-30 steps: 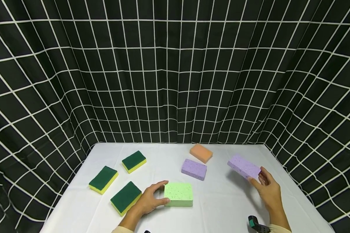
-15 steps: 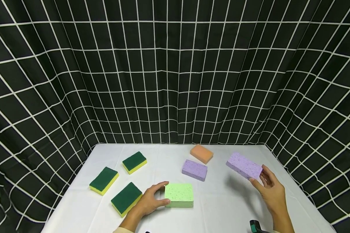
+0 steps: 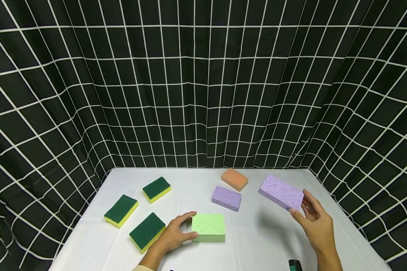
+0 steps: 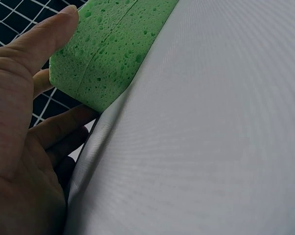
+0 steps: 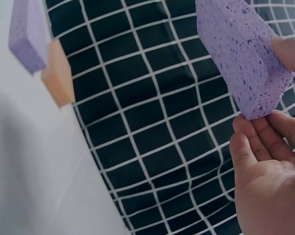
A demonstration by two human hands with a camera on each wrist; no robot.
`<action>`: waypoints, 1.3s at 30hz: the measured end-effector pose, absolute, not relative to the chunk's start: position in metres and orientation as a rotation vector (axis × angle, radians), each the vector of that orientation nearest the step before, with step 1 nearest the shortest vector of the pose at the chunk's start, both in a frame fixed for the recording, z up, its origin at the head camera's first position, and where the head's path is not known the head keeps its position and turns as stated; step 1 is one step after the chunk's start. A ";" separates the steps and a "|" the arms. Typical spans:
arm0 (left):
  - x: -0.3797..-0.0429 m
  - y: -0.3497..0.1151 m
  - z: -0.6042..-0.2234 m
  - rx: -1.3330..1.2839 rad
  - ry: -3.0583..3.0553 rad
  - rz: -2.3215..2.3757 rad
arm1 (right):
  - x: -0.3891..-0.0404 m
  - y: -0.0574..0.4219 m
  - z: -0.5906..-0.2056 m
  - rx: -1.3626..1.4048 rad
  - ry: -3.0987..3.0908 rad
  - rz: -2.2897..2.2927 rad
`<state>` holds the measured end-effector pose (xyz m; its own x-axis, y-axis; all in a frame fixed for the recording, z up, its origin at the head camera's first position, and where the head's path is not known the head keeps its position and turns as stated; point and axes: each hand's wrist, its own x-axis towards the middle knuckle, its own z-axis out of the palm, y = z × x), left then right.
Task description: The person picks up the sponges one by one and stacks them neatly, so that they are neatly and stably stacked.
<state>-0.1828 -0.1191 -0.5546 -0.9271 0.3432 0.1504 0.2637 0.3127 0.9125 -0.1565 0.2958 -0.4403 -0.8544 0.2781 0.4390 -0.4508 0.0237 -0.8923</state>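
Note:
A light green sponge [image 3: 208, 227] lies flat on the white table, speckled with pores. My left hand [image 3: 174, 233] holds its left end, thumb at the front corner and index finger at the back one. In the left wrist view the thumb [image 4: 49, 36] presses the green sponge [image 4: 113, 49] while other fingers sit behind and below it. Above the table at the right, my right hand [image 3: 315, 222] pinches a purple sponge [image 3: 281, 192] by its near right end. That sponge is tilted and casts a shadow below. Thumb and fingertips hold the purple sponge's end [image 5: 245, 58] in the right wrist view.
A second purple sponge [image 3: 226, 198] and an orange sponge [image 3: 234, 179] lie near the middle back. Several green-and-yellow scouring sponges [image 3: 147, 231] lie at the left of the white table [image 3: 244, 248]. Black curtain [image 3: 203, 94] with white grid lines encloses the back and sides.
The purple sponge in my right hand has risen and shifted a little left, and its broad face now tilts more into view. My left hand and the green sponge stay in place.

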 end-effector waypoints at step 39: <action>-0.182 -0.118 -0.555 0.581 2.488 1.724 | -0.137 0.235 -0.421 1.020 -1.473 1.922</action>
<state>-0.1819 -0.1181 -0.5548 -0.9272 0.3373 0.1630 0.2712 0.3040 0.9133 -0.1370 0.2352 -0.4210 -0.5887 -0.0471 0.8070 -0.7671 -0.2826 -0.5760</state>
